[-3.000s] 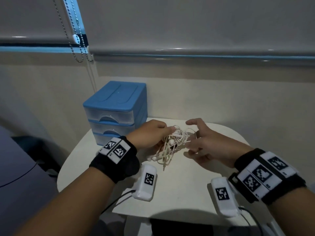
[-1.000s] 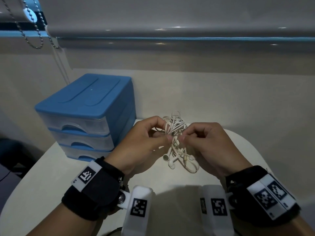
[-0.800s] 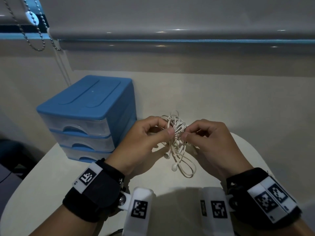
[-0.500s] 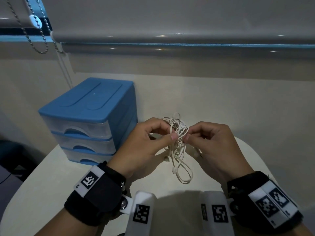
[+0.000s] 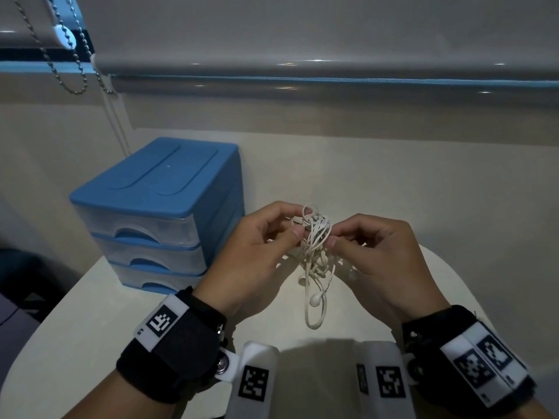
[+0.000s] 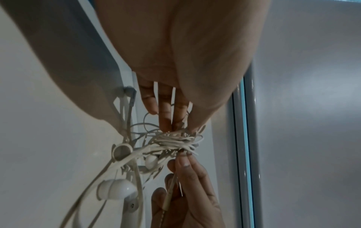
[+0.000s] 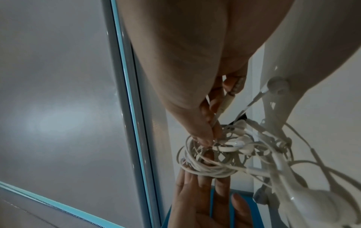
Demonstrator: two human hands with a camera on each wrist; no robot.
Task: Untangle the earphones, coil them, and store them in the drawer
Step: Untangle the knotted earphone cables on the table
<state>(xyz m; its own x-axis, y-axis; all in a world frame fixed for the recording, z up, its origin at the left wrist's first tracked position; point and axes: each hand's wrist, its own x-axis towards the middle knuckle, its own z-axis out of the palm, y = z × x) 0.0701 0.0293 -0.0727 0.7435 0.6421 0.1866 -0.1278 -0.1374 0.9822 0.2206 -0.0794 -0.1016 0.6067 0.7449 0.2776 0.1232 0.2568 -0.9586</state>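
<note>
A tangled bundle of white earphones (image 5: 316,234) hangs in the air above the white table (image 5: 90,322), held between both hands. My left hand (image 5: 298,228) pinches the knot from the left with thumb and fingers. My right hand (image 5: 335,238) pinches it from the right. A loop and an earbud (image 5: 314,300) dangle below. In the left wrist view the knot (image 6: 175,141) sits between the fingertips of both hands; in the right wrist view the coiled wires (image 7: 210,162) wrap round the left fingers. The blue drawer unit (image 5: 160,213) stands at the left, its three drawers closed.
The table backs onto a beige wall. A roller blind (image 5: 302,31) hangs above, with a bead chain (image 5: 75,55) at the upper left. The table's rounded edge runs along the left and right.
Both hands have lifted the tangle off the table and drawn closer together on the knot. A cable loop and earbud now hang lower and longer beneath it.
</note>
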